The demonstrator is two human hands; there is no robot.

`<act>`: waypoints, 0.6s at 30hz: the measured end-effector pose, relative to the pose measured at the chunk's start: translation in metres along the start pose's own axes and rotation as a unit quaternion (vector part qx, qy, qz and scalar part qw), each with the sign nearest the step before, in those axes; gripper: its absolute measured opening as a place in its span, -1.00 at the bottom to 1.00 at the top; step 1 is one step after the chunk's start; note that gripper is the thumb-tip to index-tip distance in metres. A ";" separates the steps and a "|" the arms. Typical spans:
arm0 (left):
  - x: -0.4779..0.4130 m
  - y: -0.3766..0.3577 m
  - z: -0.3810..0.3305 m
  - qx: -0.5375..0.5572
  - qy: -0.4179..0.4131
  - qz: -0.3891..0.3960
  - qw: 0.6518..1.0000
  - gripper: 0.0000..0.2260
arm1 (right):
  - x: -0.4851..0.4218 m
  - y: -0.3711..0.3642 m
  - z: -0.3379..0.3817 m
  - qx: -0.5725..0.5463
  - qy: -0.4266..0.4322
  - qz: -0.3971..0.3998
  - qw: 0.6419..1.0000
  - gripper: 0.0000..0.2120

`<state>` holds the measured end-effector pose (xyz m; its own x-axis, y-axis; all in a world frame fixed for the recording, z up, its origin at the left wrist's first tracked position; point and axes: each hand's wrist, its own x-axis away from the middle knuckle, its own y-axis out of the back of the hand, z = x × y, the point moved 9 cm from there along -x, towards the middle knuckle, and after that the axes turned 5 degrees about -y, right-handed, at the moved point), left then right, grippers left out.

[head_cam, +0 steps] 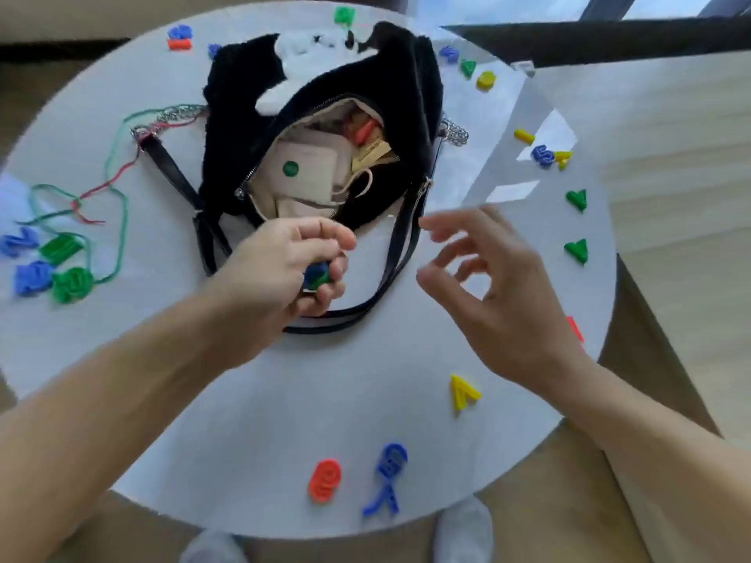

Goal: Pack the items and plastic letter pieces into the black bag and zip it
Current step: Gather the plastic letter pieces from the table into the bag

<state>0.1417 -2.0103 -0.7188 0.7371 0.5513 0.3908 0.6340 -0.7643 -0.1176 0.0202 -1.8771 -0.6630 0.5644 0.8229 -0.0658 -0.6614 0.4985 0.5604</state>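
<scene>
- Gripping blue-green letter pieces (317,274), the left hand (284,270) is hovering beside the unzipped black bag (325,128).
- Right hand (495,278) is hovering, fingers spread, empty.

Left hand (292,266) is curled up tight, fingers and thumb pinched in around something small in the palm, forearm coming in from the lower left. Right hand (487,274) is empty, fingers spread and loosely bent, hovering a bit blurry, forearm in from the lower right.

A home: round white table (284,420), wood floor (670,197), socked feet (463,530).
</scene>
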 end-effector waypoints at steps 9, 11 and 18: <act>0.106 -0.018 0.058 -0.558 -0.039 0.166 0.812 -0.72 | 0.165 -0.063 -0.028 0.241 -0.215 0.279 0.904 -0.20; 0.113 -0.019 0.076 -0.633 -0.049 0.192 0.748 -0.61 | 0.177 -0.078 -0.034 0.272 -0.218 0.291 0.891 -0.14; 0.100 -0.035 0.106 -0.703 -0.108 0.228 0.664 -0.61 | 0.156 -0.094 -0.042 0.295 -0.237 0.229 0.897 -0.52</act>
<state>0.2183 -1.8925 -0.7724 0.8903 0.0734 0.4495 -0.4012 -0.3407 0.8503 0.1498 -1.7838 -0.7600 0.5388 0.6270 0.5627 -0.5803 -0.2080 0.7874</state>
